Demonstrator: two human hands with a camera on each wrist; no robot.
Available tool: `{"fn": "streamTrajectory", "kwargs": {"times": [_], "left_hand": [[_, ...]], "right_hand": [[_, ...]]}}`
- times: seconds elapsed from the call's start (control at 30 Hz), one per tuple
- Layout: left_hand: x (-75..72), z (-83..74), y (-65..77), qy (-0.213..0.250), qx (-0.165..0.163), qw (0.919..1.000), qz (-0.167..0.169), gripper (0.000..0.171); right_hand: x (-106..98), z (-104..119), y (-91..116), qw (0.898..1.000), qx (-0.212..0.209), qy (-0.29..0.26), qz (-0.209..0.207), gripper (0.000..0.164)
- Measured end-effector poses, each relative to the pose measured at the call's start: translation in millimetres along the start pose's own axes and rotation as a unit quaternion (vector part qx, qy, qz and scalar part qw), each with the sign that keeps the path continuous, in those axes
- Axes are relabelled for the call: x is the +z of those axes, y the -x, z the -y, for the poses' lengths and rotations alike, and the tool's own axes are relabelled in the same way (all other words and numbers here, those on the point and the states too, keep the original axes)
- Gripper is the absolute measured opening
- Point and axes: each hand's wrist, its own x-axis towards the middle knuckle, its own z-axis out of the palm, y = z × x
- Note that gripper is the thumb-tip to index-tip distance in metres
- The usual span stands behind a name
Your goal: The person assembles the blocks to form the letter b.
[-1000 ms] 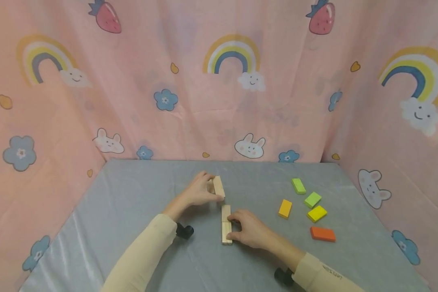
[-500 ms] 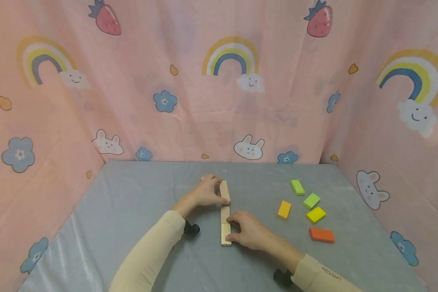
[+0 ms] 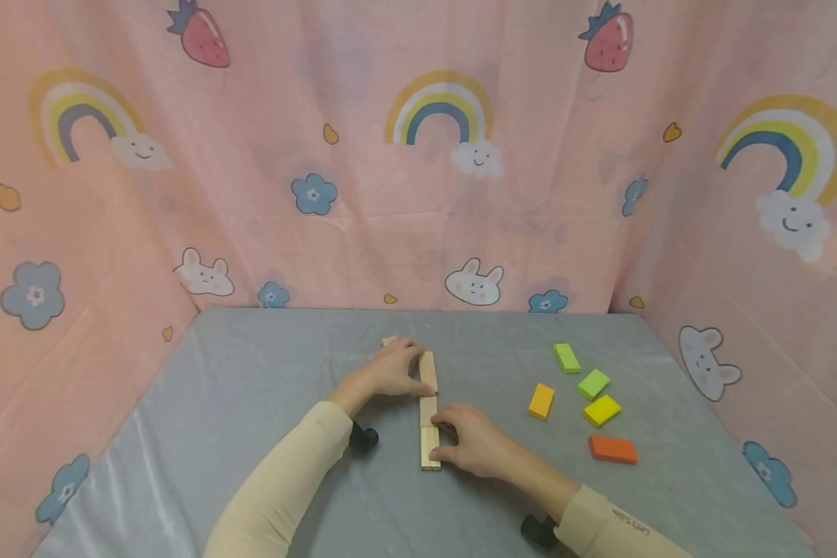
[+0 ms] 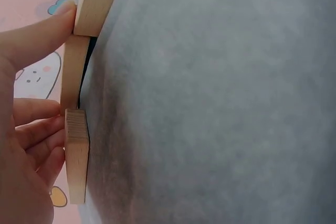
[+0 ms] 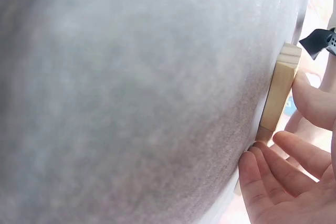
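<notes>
Three pale wooden blocks form a straight row on the grey cloth in the head view. My left hand (image 3: 389,370) pinches the far wooden block (image 3: 428,372) along its length, thumb by its near end and fingers by its far end. The middle wooden block (image 3: 428,411) meets it. On the right side of the row, my right hand (image 3: 480,443) holds the near wooden block (image 3: 428,439), its thumb low on the side and its index finger by the joint. Another wooden block (image 4: 77,161) lies behind my left fingers, mostly hidden in the head view.
To the right lie loose coloured blocks: two green blocks (image 3: 566,358), an orange-yellow block (image 3: 541,401), a yellow block (image 3: 602,411) and a red-orange block (image 3: 613,449). Grey cloth (image 3: 265,372) covers the table. A pink printed curtain (image 3: 363,232) stands around its back and sides.
My left hand has moved right and nearer, bringing the far wooden block into line against the middle one. My right hand has stayed at the near end of the row.
</notes>
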Motion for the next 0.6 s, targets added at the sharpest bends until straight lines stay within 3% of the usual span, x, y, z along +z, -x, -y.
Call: {"fn": "streamTrajectory", "kwargs": {"times": [0.6], "left_hand": [[1.6, 8.8, 0.4, -0.004, 0.001, 0.9999, 0.012, 0.078]], "right_hand": [[0.7, -1.9, -0.4, 1.0, -0.004, -0.002, 0.005, 0.052]]}}
